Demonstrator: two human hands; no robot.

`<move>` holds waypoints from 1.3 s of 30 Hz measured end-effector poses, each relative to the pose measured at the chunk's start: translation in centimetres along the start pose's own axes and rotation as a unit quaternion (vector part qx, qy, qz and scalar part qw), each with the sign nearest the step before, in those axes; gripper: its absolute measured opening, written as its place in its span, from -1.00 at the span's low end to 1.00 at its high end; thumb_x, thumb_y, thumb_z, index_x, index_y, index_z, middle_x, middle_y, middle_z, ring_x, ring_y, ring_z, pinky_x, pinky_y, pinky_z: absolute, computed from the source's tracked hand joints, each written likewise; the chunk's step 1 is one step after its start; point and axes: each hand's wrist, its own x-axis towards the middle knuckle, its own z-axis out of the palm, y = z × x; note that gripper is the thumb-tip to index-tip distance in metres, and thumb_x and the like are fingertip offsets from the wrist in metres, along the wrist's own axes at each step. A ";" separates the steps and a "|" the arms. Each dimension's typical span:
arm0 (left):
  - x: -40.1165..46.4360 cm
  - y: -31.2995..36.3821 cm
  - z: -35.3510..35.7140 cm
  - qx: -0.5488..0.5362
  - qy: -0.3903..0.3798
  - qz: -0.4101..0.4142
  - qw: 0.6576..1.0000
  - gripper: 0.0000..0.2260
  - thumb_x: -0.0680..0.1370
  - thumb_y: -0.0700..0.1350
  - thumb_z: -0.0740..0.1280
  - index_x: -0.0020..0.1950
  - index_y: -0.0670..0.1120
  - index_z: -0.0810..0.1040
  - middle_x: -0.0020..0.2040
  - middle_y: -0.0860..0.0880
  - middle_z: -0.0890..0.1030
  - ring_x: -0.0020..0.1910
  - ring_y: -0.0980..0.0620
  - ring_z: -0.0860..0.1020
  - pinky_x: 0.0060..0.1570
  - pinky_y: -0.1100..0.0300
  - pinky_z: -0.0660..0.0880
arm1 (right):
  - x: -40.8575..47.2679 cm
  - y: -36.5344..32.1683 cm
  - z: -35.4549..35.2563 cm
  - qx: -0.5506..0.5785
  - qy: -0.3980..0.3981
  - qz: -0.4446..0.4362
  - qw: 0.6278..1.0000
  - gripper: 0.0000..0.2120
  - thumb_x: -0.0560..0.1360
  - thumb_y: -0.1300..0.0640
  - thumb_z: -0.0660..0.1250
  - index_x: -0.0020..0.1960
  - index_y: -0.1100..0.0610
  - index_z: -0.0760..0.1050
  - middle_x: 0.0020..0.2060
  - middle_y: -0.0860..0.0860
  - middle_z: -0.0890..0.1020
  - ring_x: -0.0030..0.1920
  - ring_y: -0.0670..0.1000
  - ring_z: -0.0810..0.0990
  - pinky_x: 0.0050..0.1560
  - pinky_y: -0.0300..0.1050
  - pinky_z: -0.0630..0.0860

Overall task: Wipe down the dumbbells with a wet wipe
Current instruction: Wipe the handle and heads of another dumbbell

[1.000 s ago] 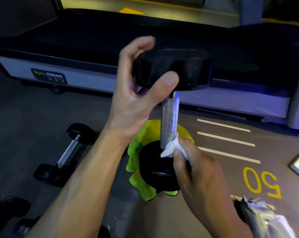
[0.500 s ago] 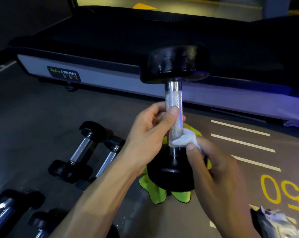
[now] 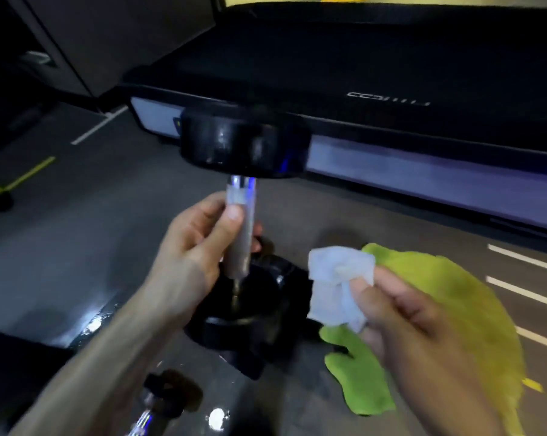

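Note:
A black dumbbell [image 3: 244, 140] with a silver handle stands upright in the middle of the head view. My left hand [image 3: 190, 259] grips its handle, thumb up along the metal. Its lower head [image 3: 244, 322] sits just left of a lime green cloth [image 3: 454, 297] on the floor; whether it rests on the floor I cannot tell. My right hand [image 3: 416, 328] pinches a crumpled white wet wipe [image 3: 338, 284] to the right of the handle, apart from it. The frame is motion-blurred.
A treadmill deck [image 3: 391, 89] with a pale side rail runs across the back. Another dumbbell [image 3: 162, 401] lies on the grey floor at the bottom, partly cut off. White floor lines [image 3: 523, 278] are painted at the right.
My right hand has pulled the wipe off the handle and away to the right. The dumbbell has shifted left off the green cloth, still gripped by my left hand. The camera swung right.

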 end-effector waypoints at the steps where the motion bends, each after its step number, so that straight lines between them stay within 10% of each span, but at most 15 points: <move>1: 1.0 -0.8 -2.0 0.035 0.012 0.000 0.999 -0.72 0.67 0.00 0.35 0.18 -0.21 0.59 -0.18 -0.05 0.65 -0.25 0.06 0.61 -0.30 0.19 0.56 | 0.6 1.1 0.8 -0.008 -0.023 0.020 0.999 -0.78 0.65 0.18 0.36 -0.01 -0.01 0.77 -0.28 -0.06 0.74 -0.23 -0.05 0.72 -0.03 -0.15 0.66; 5: 5.9 -5.2 -8.6 0.145 0.046 -0.032 0.988 -0.82 0.67 -0.04 0.32 0.10 -0.15 0.59 -0.18 -0.09 0.59 -0.31 0.14 0.59 -0.27 0.34 0.54 | 3.2 4.9 4.8 -0.010 -0.063 0.058 0.996 -0.76 0.59 -0.02 0.31 0.17 -0.06 0.70 -0.01 0.19 0.74 0.16 0.37 0.63 0.27 0.44 0.50; 15: 15.0 -19.7 -18.7 0.320 -0.006 -0.226 0.920 -0.85 0.64 -0.09 0.42 -0.11 -0.06 0.57 -0.32 -0.09 0.59 -0.51 0.16 0.54 -0.39 0.27 0.44 | 8.3 9.7 10.2 0.084 0.009 0.237 0.968 -0.74 0.63 0.10 0.36 -0.09 -0.18 0.75 -0.08 -0.12 0.78 0.00 -0.14 0.74 0.29 0.04 0.58; 25: 15.9 -25.7 -20.0 0.375 0.000 -0.277 0.885 -0.74 0.43 0.23 0.43 -0.26 0.06 0.64 -0.44 0.10 0.53 -0.31 -0.02 0.49 -0.29 0.17 0.37 | 9.7 12.7 10.8 0.060 -0.059 0.233 0.969 -0.66 0.44 0.22 0.59 0.18 0.04 0.65 0.01 0.03 0.77 0.10 0.06 0.74 0.11 -0.20 0.64; 31: 15.2 -24.4 -19.7 0.506 -0.032 -0.256 0.823 -0.57 0.61 0.19 0.30 0.19 -0.14 0.66 0.05 -0.29 0.69 0.03 -0.24 0.65 -0.07 0.04 0.45 | 8.7 13.5 10.8 0.038 -0.023 0.244 0.969 -0.65 0.45 0.22 0.58 0.17 0.03 0.60 -0.04 0.03 0.77 0.01 0.00 0.74 0.05 -0.21 0.64; 35: 12.3 -21.9 -18.4 0.514 0.024 -0.202 0.833 -0.50 0.65 0.17 0.31 0.47 -0.13 0.52 0.35 -0.29 0.58 0.32 -0.34 0.56 0.27 -0.10 0.49 | 7.4 13.9 10.4 -0.018 0.000 0.237 0.971 -0.87 0.51 0.14 0.53 0.03 0.03 0.63 -0.15 -0.02 0.75 -0.14 -0.11 0.69 -0.01 -0.18 0.60; 39: 5.5 -18.6 -16.2 0.434 0.094 -0.075 0.893 -0.74 0.68 -0.01 0.37 0.31 -0.10 0.62 0.16 -0.13 0.64 0.15 -0.10 0.61 0.14 0.07 0.47 | 3.4 13.0 9.6 -0.044 -0.016 0.255 0.966 -0.74 0.43 -0.14 0.47 0.06 -0.05 0.67 -0.01 0.00 0.76 0.03 0.01 0.73 0.18 0.00 0.63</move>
